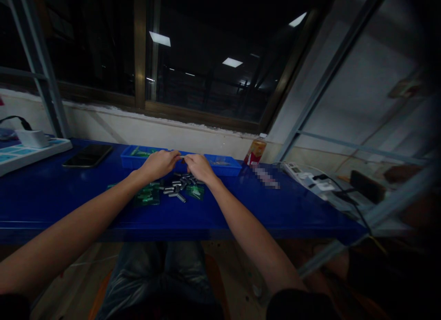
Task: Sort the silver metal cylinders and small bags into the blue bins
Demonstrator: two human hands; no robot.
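My left hand (161, 163) and my right hand (200, 166) meet fingertip to fingertip above the table, in front of a blue divided tray (227, 169). The fingers of both are closed in a pinch around something small and pale that I cannot make out. Below them lies a loose pile of short silver metal cylinders (177, 189). Left of the pile is a green-tinted clear bag (147, 196) with small pale pieces. On its right sits a smaller green bag (195, 192). More green pieces (139, 151) show in the tray's left compartment, partly behind my left hand.
On the blue table (86, 196) a dark phone (88, 155) lies at the left, beside a white power strip (37, 153) with a plug. A bottle (255, 151) with an orange drink stands at the back right. Another power strip with cables (310, 180) runs beyond the right edge.
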